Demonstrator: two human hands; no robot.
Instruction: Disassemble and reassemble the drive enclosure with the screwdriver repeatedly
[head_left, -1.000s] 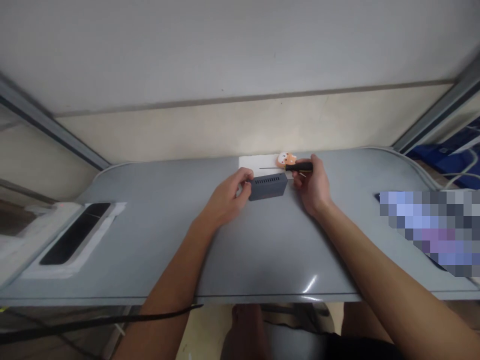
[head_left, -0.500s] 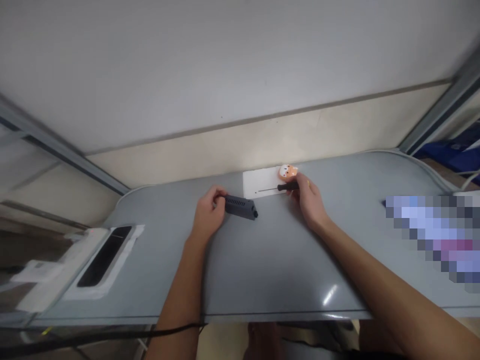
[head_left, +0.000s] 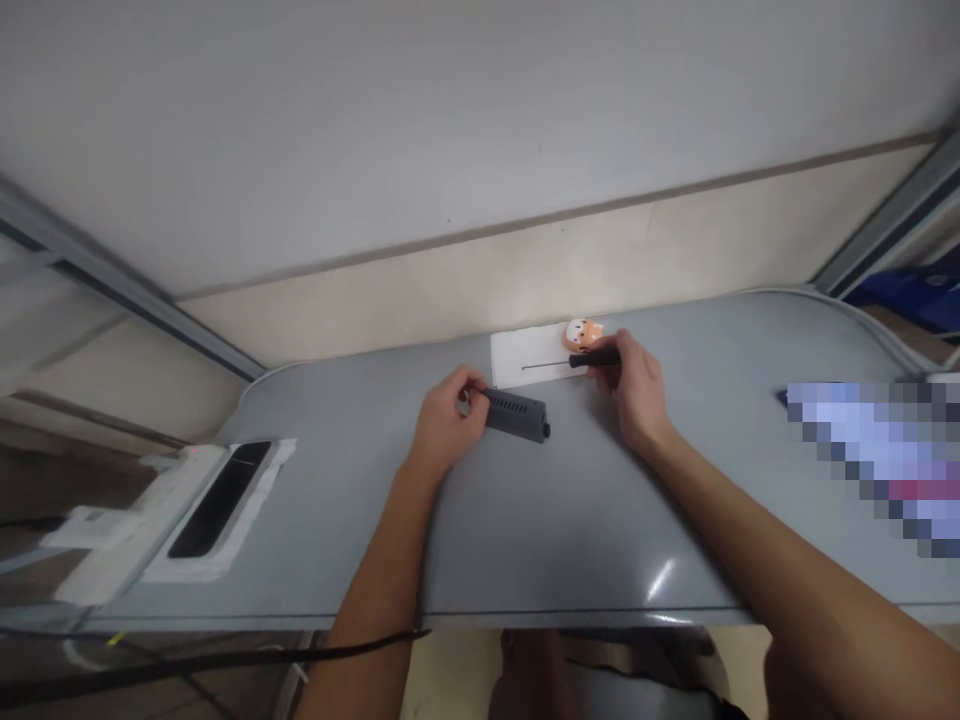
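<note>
My left hand (head_left: 444, 425) is closed round the left end of a small dark grey box (head_left: 517, 415) with vent slots along its side, which rests on the grey table (head_left: 525, 520). My right hand (head_left: 634, 385) grips the black handle of a thin screwdriver (head_left: 574, 362). Its shaft points left and lies over a white card (head_left: 525, 358) at the table's far edge. A small orange and white figurine (head_left: 583, 333) sits on the card, just beyond my right hand's fingers.
A dark phone in a white wrapper (head_left: 214, 497) lies at the table's left, beside a white device (head_left: 112, 530). A blurred patch (head_left: 877, 455) covers the right side. A black cable (head_left: 202, 662) runs below the table's near edge. The wall stands close behind.
My left hand has turned the grey box so that its long side runs left to right, and has shifted it left of where it stood. My right hand has kept hold of the screwdriver over the card.
</note>
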